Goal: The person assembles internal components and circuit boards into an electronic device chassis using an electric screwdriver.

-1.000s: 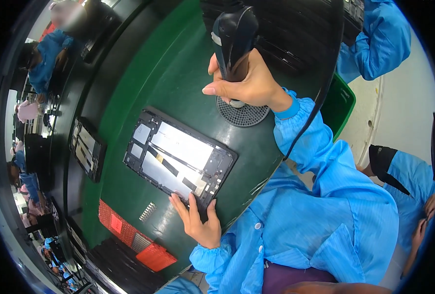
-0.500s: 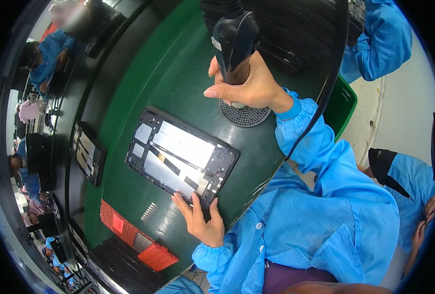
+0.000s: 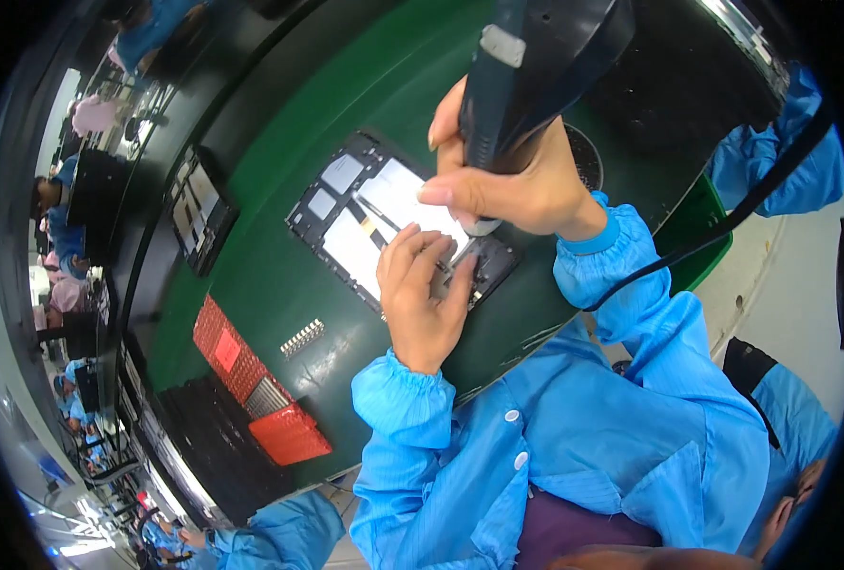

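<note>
Fingers (image 3: 399,255) of the left hand (image 3: 424,306) curve, slightly apart, over the lower-right part of an opened tablet (image 3: 348,249) at the frame's centre; whether their tips pinch anything, I cannot tell. The tablet's long axis slants from upper left to lower right, mostly up-left of them. The right hand (image 3: 534,190), wrapped round a black hand tool (image 3: 540,81), overlaps its upper-right edge; the left looks nearer.
</note>
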Demonstrator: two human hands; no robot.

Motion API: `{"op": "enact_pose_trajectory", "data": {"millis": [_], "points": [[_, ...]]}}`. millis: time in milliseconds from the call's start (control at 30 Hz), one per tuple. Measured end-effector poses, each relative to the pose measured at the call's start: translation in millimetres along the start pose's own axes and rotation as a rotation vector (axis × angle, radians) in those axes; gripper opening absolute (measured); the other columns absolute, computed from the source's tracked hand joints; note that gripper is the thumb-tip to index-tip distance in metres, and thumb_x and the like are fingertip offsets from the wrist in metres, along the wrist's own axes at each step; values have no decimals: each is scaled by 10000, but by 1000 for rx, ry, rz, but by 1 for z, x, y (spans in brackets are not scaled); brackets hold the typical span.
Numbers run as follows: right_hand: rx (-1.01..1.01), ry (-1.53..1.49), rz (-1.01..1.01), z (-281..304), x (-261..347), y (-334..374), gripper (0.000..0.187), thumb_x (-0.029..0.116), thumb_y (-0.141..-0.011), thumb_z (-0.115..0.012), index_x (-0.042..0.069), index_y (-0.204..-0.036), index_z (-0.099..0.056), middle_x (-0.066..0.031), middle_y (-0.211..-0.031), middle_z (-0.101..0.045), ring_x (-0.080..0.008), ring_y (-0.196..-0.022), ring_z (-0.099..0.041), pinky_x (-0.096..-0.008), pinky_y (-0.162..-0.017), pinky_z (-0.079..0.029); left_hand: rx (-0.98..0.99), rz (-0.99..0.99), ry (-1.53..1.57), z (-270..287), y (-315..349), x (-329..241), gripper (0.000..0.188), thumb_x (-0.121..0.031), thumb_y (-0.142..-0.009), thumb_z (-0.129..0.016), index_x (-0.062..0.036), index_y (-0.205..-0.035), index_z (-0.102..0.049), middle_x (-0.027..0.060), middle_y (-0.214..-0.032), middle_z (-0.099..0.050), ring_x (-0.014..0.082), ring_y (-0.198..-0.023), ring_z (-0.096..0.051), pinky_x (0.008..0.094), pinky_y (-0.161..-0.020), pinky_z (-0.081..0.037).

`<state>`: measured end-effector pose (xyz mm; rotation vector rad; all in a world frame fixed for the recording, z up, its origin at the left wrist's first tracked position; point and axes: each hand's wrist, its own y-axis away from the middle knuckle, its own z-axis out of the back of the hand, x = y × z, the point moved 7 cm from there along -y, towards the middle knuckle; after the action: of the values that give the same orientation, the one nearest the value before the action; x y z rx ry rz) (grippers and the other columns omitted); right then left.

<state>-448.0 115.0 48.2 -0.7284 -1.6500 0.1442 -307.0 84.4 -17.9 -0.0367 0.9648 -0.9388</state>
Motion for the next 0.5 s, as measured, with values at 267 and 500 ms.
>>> {"op": "enact_pose_trajectory", "data": {"millis": [267, 500], "points": [[103, -19, -10, -30, -5, -3, 311, -16, -687, -741, -7, -917, -531, -49, -650, -579, -79, -576, -552, -208, -522, -422, 59, 140, 73, 2, 6, 20, 128, -32, -697, -687, 14, -802, -630, 102, -837, -586, 307, -852, -555, 452, -939, -369], [175, -29, 131, -32, 0, -3, 352, -87, -725, -677, 0, -971, -441, -78, -637, -555, -102, -550, -564, -211, -491, -440, 11, 137, 139, 3, 7, 24, 84, -18, -716, -680, -11, -798, -663, 80, -834, -632, 296, -934, -599, 515, -976, -339]]}}
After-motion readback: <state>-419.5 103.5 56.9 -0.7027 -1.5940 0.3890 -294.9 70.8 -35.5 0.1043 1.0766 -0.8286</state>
